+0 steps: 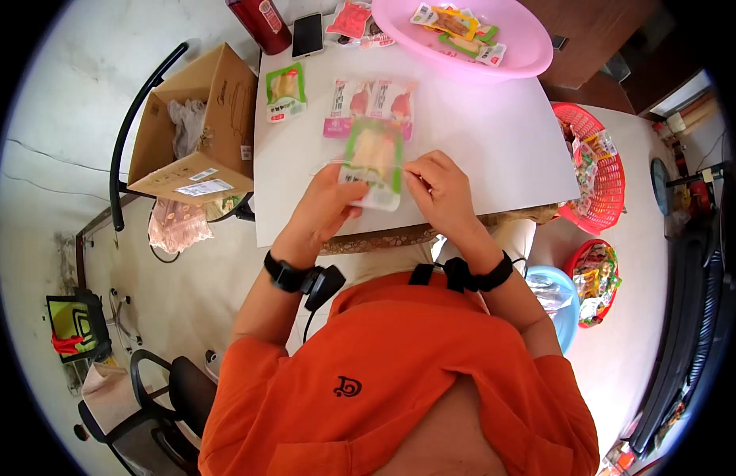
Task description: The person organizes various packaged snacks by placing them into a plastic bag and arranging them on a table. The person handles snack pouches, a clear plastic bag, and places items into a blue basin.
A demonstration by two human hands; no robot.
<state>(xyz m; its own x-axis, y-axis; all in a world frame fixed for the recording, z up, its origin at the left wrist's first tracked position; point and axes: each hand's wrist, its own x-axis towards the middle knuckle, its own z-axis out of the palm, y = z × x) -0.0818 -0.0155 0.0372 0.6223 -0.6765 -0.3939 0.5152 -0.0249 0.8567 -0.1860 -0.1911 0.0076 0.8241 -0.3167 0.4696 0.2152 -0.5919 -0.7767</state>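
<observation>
My left hand [329, 202] grips the lower left of a green-and-white food pouch [374, 152], blurred by motion, above the white table. A thin, clear plastic bag [338, 162] shows as a faint edge at the pouch's left and runs across to my right hand [436, 187]. The thumb and fingertips of that hand are pinched on this edge, just right of the pouch. Beyond the pouch lie two pink-and-white food packets [368, 104], side by side, their near edge partly covered by it. Whether the clear bag encloses them I cannot tell.
Another green pouch [286, 92] lies at the table's left, near a phone [308, 35] and a dark red bottle [264, 27]. A pink basin [398, 35] holds several pouches. A cardboard box [234, 107] stands left; red baskets [609, 184] and a blue basin [567, 321] stand right.
</observation>
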